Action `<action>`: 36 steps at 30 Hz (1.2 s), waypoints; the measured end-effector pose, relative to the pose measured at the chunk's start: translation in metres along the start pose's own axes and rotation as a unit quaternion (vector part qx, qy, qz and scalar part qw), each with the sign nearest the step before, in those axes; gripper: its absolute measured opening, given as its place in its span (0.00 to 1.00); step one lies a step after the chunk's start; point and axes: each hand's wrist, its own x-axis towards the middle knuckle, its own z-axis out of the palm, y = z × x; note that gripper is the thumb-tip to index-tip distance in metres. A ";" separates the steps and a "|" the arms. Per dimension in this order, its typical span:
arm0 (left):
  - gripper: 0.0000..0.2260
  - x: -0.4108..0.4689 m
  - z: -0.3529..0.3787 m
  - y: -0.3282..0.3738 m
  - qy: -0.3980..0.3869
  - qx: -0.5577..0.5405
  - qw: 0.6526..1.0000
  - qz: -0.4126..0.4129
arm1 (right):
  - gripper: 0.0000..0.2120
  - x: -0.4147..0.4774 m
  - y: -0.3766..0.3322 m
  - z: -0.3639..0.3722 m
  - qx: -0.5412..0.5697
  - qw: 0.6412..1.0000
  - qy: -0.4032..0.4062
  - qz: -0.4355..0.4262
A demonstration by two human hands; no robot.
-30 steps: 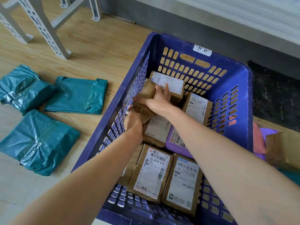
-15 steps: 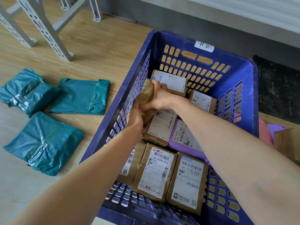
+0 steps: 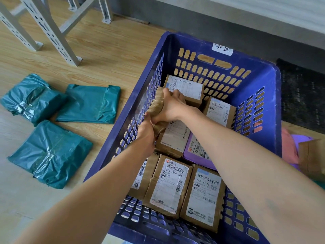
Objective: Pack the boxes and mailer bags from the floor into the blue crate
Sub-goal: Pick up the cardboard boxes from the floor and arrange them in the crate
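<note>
Now: right hand [image 3: 173,106] curled over top of tape-wrapped brown box [image 3: 155,104], left hand [image 3: 146,136] gripping its near end. Box stands on edge against left wall inside blue crate [image 3: 274,80], beside labelled boxes [image 3: 168,184]. Judgement: cardboard stiff, light; glossy tape likely slick, so hold by edges and corners. Three teal mailer bags [image 3: 50,154] on floor [image 3: 105,50] left of crate: soft, floppy, best lifted from underneath.

We see bright, even, soft light, with only faint shadows. Tape [image 3: 44,162] on the bags [image 3: 88,103] at 9 o'clock throws white glare, and the floor [image 3: 109,55] washes pale toward 8. Wide-angle bending curves the rack legs [image 3: 51,30] at 11 and the crate [image 3: 277,106] rim. Central labels [image 3: 168,184] read sharp; the mat [image 3: 302,92] at 3 is dark and grainy.
</note>
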 end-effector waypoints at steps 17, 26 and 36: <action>0.28 -0.020 0.000 -0.011 0.088 0.188 0.976 0.070 | 0.61 -0.012 -0.011 -0.011 -0.051 0.999 -0.007 -0.006; 0.33 -0.014 -0.008 -0.017 0.082 0.284 0.954 0.057 | 0.60 -0.017 -0.006 -0.002 -0.063 0.997 0.038 -0.023; 0.19 -0.024 -0.005 0.001 0.109 0.413 0.901 0.078 | 0.64 -0.021 0.001 -0.005 -0.036 0.999 0.002 -0.003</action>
